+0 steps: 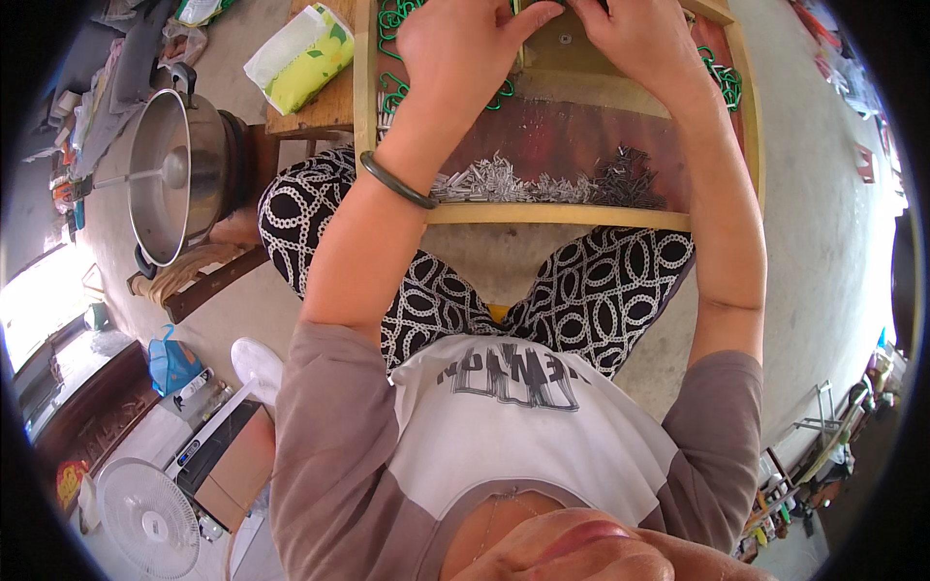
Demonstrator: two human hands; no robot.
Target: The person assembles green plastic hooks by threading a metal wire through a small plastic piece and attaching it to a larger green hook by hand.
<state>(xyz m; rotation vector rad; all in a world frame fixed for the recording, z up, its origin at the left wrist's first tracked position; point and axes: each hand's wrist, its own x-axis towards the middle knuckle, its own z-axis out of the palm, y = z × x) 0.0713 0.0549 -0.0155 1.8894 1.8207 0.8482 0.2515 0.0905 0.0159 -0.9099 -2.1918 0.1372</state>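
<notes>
My left hand [475,41] and my right hand [630,37] come together over the far part of a shallow wooden tray [562,214], at the picture's upper edge. Both thumbs point inward and the fingers look curled. Their tips are partly cut off, so what they pinch is hidden. Below them a brownish board [596,82] with a screw in it lies in the tray. Along the near rim is a heap of small silver metal pins [494,181], beside a heap of darker pins [628,182]. Bent green pieces, like wire hooks [722,82], lie by both side walls.
On a wooden stool left of the tray lies a green and white tissue pack [308,58]. A steel pot [160,179] with a ladle stands farther left. A white fan [150,518] is at lower left. My patterned trouser legs [620,281] are beneath the near rim.
</notes>
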